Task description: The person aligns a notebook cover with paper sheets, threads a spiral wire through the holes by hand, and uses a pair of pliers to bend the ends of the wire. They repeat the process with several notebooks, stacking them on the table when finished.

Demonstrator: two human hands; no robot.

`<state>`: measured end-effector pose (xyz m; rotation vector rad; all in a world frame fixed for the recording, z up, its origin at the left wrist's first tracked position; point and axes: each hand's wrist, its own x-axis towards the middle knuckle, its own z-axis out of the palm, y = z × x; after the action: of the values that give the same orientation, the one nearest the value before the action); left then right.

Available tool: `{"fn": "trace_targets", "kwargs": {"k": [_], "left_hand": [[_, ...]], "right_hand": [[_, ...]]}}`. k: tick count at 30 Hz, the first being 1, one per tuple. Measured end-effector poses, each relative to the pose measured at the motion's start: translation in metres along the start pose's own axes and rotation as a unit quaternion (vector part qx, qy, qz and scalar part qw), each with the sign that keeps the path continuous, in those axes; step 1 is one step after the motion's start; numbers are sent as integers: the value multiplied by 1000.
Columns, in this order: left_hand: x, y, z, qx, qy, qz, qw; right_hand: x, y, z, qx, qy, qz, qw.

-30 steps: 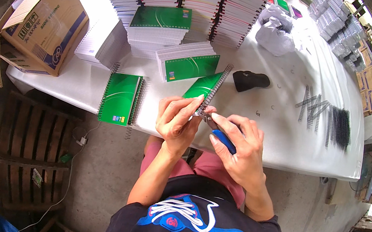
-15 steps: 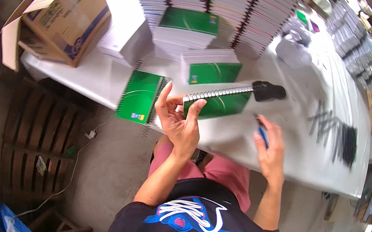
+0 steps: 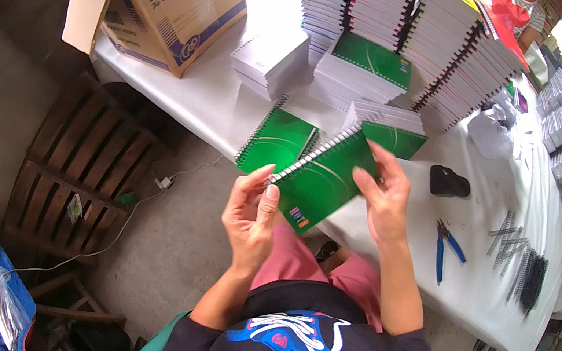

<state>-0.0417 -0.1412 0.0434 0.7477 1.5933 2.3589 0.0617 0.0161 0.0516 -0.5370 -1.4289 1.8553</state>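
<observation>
A green spiral notebook is held up tilted over the table's front edge, its coil along the upper left side. My left hand pinches it at the lower end of the coil. The fingers of my right hand grip its right edge, thumb on the green cover. Behind it on the table lies another green spiral notebook. Blue-handled pliers rest on the table to the right of my right hand, jaws pointing away. Farther back sits a small black object whose kind I cannot make out.
Loose black coils lie at the right. Stacks of green-covered pages, white pages and tall bound notebooks stand behind. An open cardboard box is at the left, crumpled plastic at the right. Another person is at the far side.
My right hand has let go of the pliers, now on the table, and taken the notebook's right edge. The notebook has turned more upright, cover facing me. The view has shifted left.
</observation>
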Motion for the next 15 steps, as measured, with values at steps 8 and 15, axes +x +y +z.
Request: {"fn": "trace_targets", "kwargs": {"k": [8, 15], "left_hand": [[32, -15, -58, 309, -21, 11, 951], [45, -62, -78, 375, -55, 31, 925]], "right_hand": [[84, 4, 54, -20, -108, 8, 994], [111, -60, 64, 267, -266, 3, 926]]}}
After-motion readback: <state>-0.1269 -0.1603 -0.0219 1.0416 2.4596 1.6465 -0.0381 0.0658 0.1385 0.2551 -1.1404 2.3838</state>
